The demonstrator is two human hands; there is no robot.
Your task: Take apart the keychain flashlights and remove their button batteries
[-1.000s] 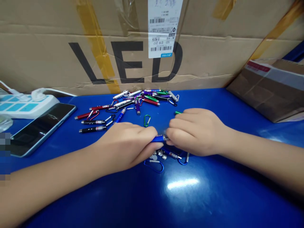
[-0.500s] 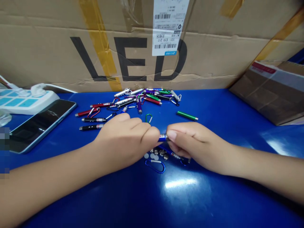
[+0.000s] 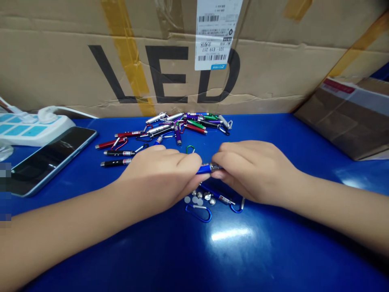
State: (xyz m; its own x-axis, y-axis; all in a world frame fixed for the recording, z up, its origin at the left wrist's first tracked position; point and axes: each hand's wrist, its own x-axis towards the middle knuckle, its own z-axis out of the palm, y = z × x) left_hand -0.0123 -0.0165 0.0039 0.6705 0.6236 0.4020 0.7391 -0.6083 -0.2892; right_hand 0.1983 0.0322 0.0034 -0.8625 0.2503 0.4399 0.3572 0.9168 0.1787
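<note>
Between my hands is a slim blue laser pointer (image 3: 204, 168) with a silver end. My left hand (image 3: 164, 172) is closed round its body, hiding most of it. My right hand (image 3: 251, 170) pinches the silver end with curled fingers. Below them on the table lie a second blue laser pointer (image 3: 216, 194) with a blue carabiner clip (image 3: 237, 207), several small button cells (image 3: 207, 196) and pale round discs (image 3: 195, 200). Nearer to me is a loose blue carabiner (image 3: 199, 213). A green carabiner (image 3: 190, 149) shows just behind my hands.
A pile of coloured laser pointers (image 3: 194, 123) with clips lies at the back of the blue table (image 3: 170, 259). At left are a phone (image 3: 54, 160) and a white power strip (image 3: 39, 132). A large carton (image 3: 267, 61) stands behind, a smaller box (image 3: 349, 117) at right.
My right hand has turned over and risen slightly, so its back shows and more of the blue pointer is visible. The green tube on the table is now hidden behind it.
</note>
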